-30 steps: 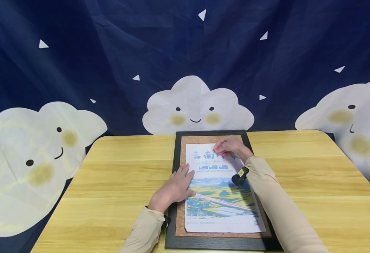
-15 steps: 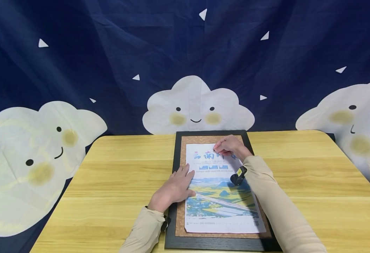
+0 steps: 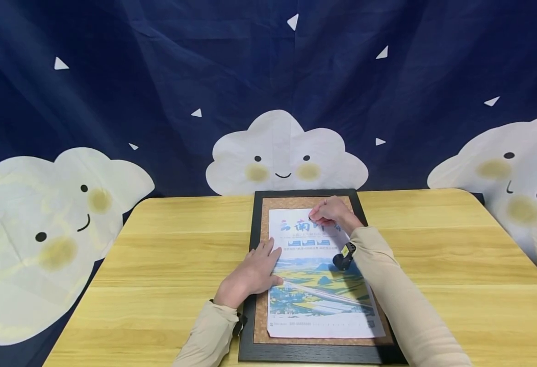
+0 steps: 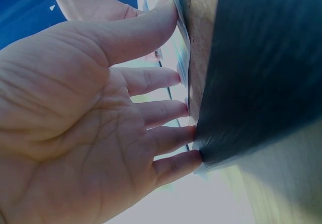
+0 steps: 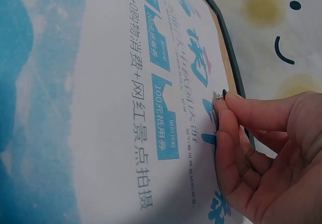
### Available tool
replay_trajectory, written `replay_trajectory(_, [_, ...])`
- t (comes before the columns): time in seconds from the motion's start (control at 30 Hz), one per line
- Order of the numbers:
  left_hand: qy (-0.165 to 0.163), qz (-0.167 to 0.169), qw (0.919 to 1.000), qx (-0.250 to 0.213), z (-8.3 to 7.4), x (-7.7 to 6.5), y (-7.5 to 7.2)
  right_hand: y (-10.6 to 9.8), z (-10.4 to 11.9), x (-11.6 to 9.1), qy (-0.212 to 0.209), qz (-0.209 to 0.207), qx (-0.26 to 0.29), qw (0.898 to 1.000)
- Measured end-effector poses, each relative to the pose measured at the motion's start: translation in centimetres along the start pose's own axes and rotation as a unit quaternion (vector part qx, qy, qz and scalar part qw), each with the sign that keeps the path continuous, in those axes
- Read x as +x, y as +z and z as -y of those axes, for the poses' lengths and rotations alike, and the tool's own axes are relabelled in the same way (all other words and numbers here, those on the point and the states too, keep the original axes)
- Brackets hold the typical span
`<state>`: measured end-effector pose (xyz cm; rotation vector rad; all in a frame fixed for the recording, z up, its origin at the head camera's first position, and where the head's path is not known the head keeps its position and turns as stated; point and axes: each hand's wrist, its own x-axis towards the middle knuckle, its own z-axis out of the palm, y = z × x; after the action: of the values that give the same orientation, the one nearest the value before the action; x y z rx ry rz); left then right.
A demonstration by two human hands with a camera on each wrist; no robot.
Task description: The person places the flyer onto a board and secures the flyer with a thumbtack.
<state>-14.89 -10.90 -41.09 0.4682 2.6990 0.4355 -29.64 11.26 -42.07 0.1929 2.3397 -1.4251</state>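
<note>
A printed poster (image 3: 323, 326) with a landscape picture and blue lettering lies on a black-framed cork board (image 3: 261, 326). My left hand (image 3: 254, 270) rests on the poster's left edge with fingers spread; in the left wrist view its fingertips (image 4: 171, 78) touch the sheet and the frame. Over the title near the top, my right hand (image 3: 334, 213) pinches a small pushpin (image 5: 224, 93) between thumb and index finger. The right wrist view shows a dark head and a bit of metal, right at the paper; its point is hidden.
The board lies on a light wooden table (image 3: 167, 255), its far end near the table's back edge. Behind hangs a dark blue curtain (image 3: 172, 66) printed with white clouds. A black wrist camera (image 3: 343, 259) on the right wrist hangs over the poster's right side.
The right wrist and its camera have shifted slightly left, with the fingertips at the same spot on the title. The left hand, poster and board keep their places.
</note>
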Motion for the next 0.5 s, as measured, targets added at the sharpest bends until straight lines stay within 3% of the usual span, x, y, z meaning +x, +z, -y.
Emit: replay_trajectory(0.5, [0.008,-0.002,1.0,-0.004,0.07,-0.03,0.07,-0.01,-0.26,0.22,-0.014,-0.013,-0.07,0.997])
